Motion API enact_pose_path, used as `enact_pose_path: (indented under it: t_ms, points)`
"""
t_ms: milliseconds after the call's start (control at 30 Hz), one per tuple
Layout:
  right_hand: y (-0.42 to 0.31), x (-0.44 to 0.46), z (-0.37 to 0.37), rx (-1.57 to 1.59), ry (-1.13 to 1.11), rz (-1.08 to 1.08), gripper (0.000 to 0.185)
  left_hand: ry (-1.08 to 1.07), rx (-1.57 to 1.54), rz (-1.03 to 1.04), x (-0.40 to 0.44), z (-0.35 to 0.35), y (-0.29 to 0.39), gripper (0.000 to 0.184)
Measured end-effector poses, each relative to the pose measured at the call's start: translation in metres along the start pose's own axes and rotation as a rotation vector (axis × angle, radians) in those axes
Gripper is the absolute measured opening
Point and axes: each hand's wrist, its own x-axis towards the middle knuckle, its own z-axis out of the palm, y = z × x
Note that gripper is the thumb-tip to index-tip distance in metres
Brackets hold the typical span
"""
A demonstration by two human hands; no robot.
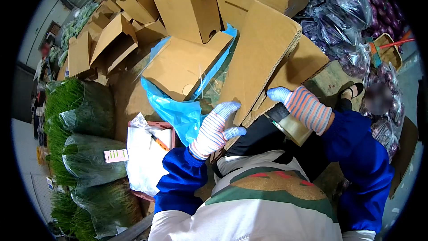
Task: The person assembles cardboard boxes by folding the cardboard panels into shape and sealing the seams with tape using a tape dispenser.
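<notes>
My left hand [215, 130], in a striped knit glove, has its thumb and fingers spread against the lower left edge of a tall folded cardboard piece [261, 53]. On the right, my right hand [307, 108], in a matching glove, is closed over a tape dispenser with a wide clear roll [293, 129]; its thumb is hidden. The fingertips of that hand lie by the edge of another cardboard flap [298, 64]. The cardboard stands tilted in front of my lap.
A flat cardboard box [178, 64] lies in blue plastic [171, 111]. Open boxes [189, 13] are piled behind. Left are bagged green plants [91, 107] and a pink crate [167, 129] with white bags and an orange cutter. Bagged purple produce [343, 13] lies right, near someone's foot [352, 91].
</notes>
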Motion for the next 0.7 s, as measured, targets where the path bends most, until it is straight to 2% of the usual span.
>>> enact_pose_path:
  t_ms: [67,100,167,300,333,400,467,600,667,700]
  points:
    - [-0.013,-0.001,-0.001,0.096,0.008,0.227,0.025,0.005,-0.075,0.041,0.000,0.000,-0.007,0.064]
    - [-0.010,0.000,0.000,0.094,0.006,0.228,0.025,0.007,-0.076,0.039,0.000,0.001,-0.007,0.064]
    - [0.000,0.004,0.004,0.200,0.045,0.143,0.028,0.046,-0.044,0.083,0.000,0.001,-0.004,0.062]
    - [0.018,0.011,0.006,0.131,0.033,-0.001,0.029,0.066,0.053,0.120,0.001,-0.001,0.004,0.060]
    - [0.029,0.018,0.012,-0.024,0.136,-0.017,0.020,0.071,0.059,0.115,0.001,-0.002,0.004,0.059]
    - [0.025,0.016,0.011,-0.179,0.239,-0.032,0.019,0.076,0.065,0.110,0.001,-0.002,0.006,0.059]
    - [-0.003,0.001,0.001,0.191,0.032,0.141,0.029,0.102,0.106,0.164,0.001,-0.003,0.007,0.056]
    - [-0.013,0.003,0.001,0.147,0.040,0.190,0.030,0.184,0.275,0.176,0.002,0.000,0.028,0.057]
    - [-0.026,0.008,0.006,-0.117,0.082,0.259,0.044,0.366,0.364,0.070,0.004,0.008,0.035,0.059]
    - [-0.028,0.003,0.012,0.283,0.187,0.144,0.048,0.492,0.340,0.067,0.009,0.013,0.034,0.049]
